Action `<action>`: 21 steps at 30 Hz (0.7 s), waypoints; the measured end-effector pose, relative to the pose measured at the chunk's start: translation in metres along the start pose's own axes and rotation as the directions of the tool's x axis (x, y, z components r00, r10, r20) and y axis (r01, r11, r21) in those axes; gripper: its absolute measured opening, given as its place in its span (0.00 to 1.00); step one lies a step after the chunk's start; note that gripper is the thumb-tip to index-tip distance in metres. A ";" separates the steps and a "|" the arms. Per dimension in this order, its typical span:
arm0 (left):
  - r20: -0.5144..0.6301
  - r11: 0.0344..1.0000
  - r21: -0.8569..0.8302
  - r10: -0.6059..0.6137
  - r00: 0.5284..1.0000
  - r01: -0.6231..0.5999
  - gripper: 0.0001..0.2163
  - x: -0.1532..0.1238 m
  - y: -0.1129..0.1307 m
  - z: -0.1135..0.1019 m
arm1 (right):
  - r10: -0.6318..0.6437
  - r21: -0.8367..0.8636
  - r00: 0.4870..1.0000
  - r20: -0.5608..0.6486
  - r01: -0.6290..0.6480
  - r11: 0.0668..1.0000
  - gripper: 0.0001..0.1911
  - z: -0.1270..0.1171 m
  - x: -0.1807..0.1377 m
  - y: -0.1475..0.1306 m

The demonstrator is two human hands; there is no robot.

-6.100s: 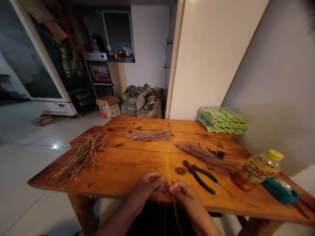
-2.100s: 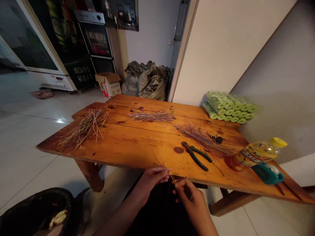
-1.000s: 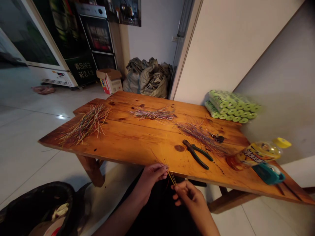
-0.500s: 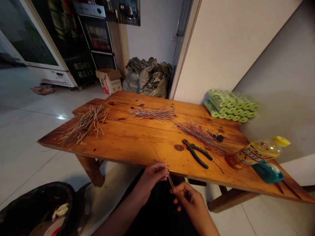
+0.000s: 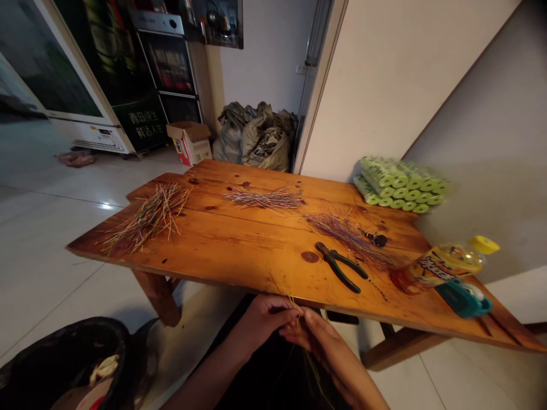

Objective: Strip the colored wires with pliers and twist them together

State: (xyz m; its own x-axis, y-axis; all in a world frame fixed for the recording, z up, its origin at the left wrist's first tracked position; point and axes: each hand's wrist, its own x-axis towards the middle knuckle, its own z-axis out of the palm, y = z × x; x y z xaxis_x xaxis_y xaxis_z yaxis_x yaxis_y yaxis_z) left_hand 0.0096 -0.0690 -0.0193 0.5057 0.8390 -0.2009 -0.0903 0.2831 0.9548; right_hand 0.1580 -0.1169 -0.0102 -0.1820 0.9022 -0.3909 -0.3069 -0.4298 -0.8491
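Observation:
Thin yellow wires [image 5: 315, 373] run through both hands at the table's near edge, their tips rising above the fingers and their tails hanging below. My left hand [image 5: 271, 319] pinches them between thumb and fingers. Close against it, my right hand [image 5: 318, 336] is also closed on the wires, fingertips touching those of the left. Beyond the hands lie green-handled pliers [image 5: 339, 267]. A bundle of purplish wires [image 5: 342, 230] is spread behind the pliers. How the wires cross between the fingertips is too small to make out.
On the wooden table [image 5: 213, 245] lie a pale wire bundle [image 5: 262, 197] and a multicoloured one [image 5: 149, 219]. To the right are keys [image 5: 376, 239], a tilted drink bottle [image 5: 444, 265], a teal tape dispenser [image 5: 464, 299] and green rolls [image 5: 401, 182]. A black bin [image 5: 122, 336] stands lower left.
My right hand has moved up and left to meet my left hand at the wires. More of the wires' tails now hang below the hands.

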 end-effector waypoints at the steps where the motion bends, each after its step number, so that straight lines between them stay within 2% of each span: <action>1: 0.018 0.999 0.035 0.033 0.999 -0.033 0.10 -0.001 0.002 0.000 | 0.014 0.031 0.999 0.037 -0.015 0.999 0.18 0.003 0.000 0.002; 7: -0.014 0.955 0.233 0.190 0.982 -0.182 0.09 -0.004 0.007 -0.003 | 0.050 0.253 0.997 0.065 -0.065 0.965 0.14 0.009 0.001 0.019; 14: 0.050 0.994 0.032 0.100 0.994 -0.102 0.07 -0.003 0.005 0.002 | 0.060 0.410 0.996 0.071 -0.084 0.908 0.14 0.015 -0.004 0.021; 18: -0.011 0.995 0.007 0.102 0.995 -0.102 0.07 -0.003 0.001 0.002 | 0.049 0.373 0.995 0.084 -0.077 0.925 0.13 0.016 -0.006 0.025; 21: -0.110 0.996 -0.037 0.080 0.991 -0.084 0.07 -0.004 0.001 0.002 | -0.017 0.114 0.998 0.068 0.009 0.993 0.15 0.011 -0.005 0.020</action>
State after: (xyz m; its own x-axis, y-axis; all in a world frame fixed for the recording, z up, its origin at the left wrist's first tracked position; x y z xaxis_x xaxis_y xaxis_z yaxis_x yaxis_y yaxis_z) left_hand 0.0088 -0.0731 -0.0166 0.3998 0.9047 -0.1470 -0.1640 0.2284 0.9597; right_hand 0.1420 -0.1305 -0.0217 -0.2396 0.9050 -0.3514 -0.4133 -0.4226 -0.8066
